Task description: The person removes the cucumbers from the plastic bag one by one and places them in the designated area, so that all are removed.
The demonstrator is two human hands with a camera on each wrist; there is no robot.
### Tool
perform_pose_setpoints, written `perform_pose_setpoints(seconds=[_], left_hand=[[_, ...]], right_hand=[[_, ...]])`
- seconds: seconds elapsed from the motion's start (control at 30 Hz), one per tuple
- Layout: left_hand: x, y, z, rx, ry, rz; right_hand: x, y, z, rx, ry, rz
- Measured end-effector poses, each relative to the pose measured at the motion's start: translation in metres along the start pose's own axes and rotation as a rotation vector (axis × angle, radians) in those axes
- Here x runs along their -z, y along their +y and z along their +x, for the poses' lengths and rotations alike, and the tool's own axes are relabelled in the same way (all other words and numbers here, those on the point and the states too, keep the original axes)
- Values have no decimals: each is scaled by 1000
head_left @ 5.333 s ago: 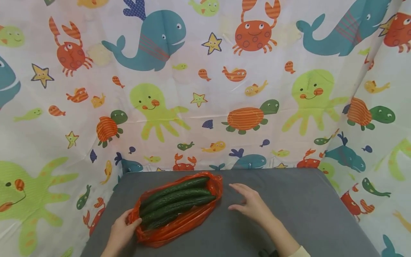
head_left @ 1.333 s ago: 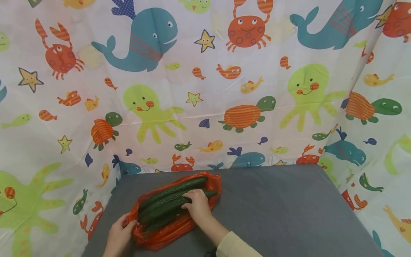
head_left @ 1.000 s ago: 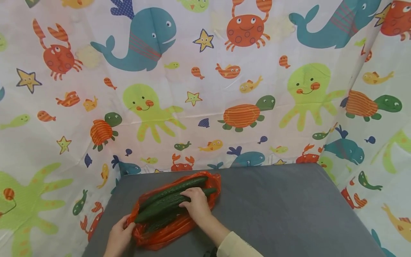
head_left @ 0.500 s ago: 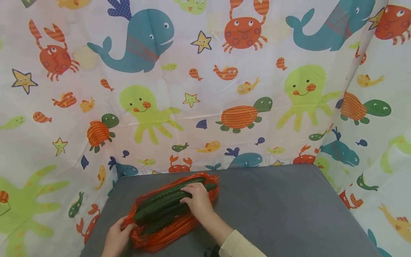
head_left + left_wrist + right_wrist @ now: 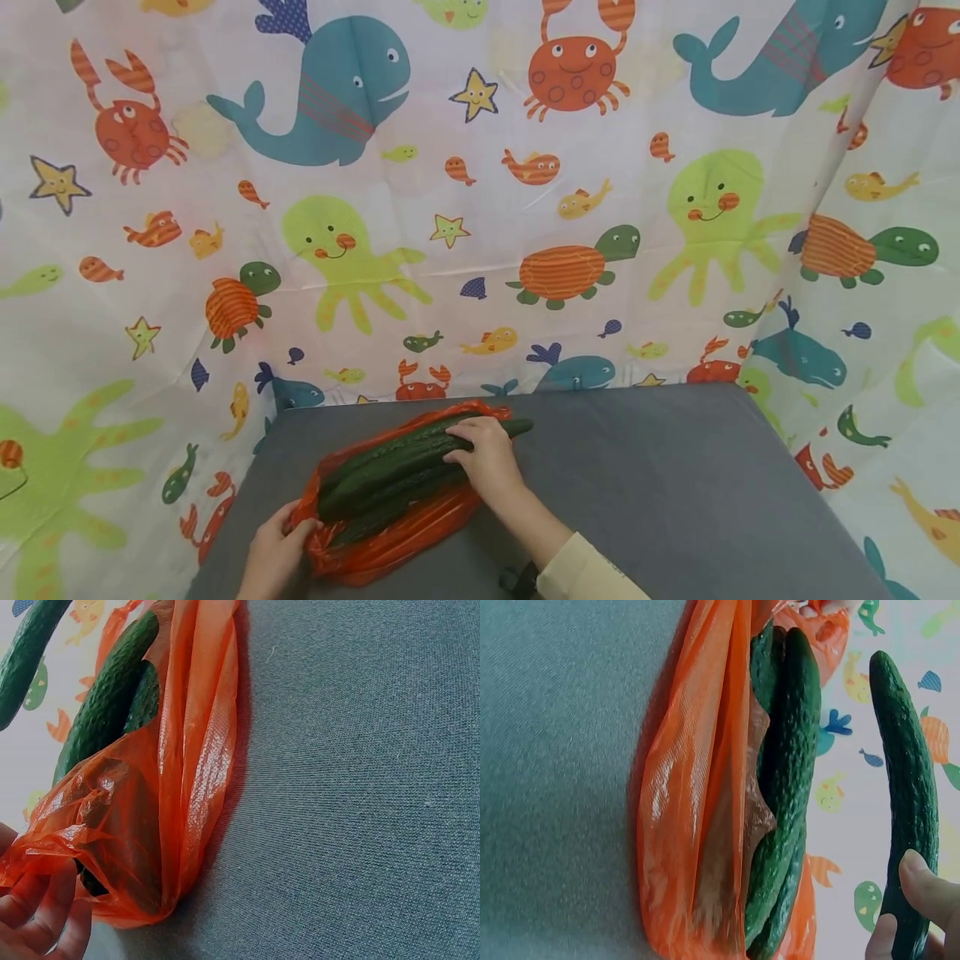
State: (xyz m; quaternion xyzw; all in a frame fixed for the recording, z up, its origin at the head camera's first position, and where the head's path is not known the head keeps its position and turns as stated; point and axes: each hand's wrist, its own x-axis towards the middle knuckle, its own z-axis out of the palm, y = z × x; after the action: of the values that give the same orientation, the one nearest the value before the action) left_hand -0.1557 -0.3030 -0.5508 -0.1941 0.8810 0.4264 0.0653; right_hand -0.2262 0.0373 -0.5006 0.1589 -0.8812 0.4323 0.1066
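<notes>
An orange-red plastic bag (image 5: 435, 521) lies on the table, its mouth spread around several dark green cucumbers (image 5: 787, 772). My left hand (image 5: 273, 546) pinches the bag's near left edge; in the left wrist view its fingers (image 5: 56, 911) bunch up the thin film. My right hand (image 5: 491, 458) grips one cucumber (image 5: 907, 780) near its right end, thumb on one side and fingers on the other. The right wrist view shows this cucumber apart from those in the bag. From the head it overlaps them, its tip (image 5: 519, 427) sticking out past the bag's right end.
The grey cloth-covered table (image 5: 637, 492) stretches to the right of the bag. Behind and at both sides hangs a white curtain (image 5: 480, 250) printed with sea animals. A small black object (image 5: 517, 581) shows beside the right sleeve (image 5: 592, 575).
My right hand came from the bag's right side, took hold of a cucumber and raised it from the others, lately shifting it rightward. The left hand keeps its hold on the bag's edge.
</notes>
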Motion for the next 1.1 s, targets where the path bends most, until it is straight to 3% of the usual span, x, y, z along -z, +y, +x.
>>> perform_pose_setpoints(seconds=[0.37, 1.1], left_hand=[[-3, -3, -3, 5, -8, -52], [-10, -1, 2, 43, -20, -88]], right_hand=[[11, 14, -2, -28, -11, 6], [36, 46, -8, -54, 65, -10]])
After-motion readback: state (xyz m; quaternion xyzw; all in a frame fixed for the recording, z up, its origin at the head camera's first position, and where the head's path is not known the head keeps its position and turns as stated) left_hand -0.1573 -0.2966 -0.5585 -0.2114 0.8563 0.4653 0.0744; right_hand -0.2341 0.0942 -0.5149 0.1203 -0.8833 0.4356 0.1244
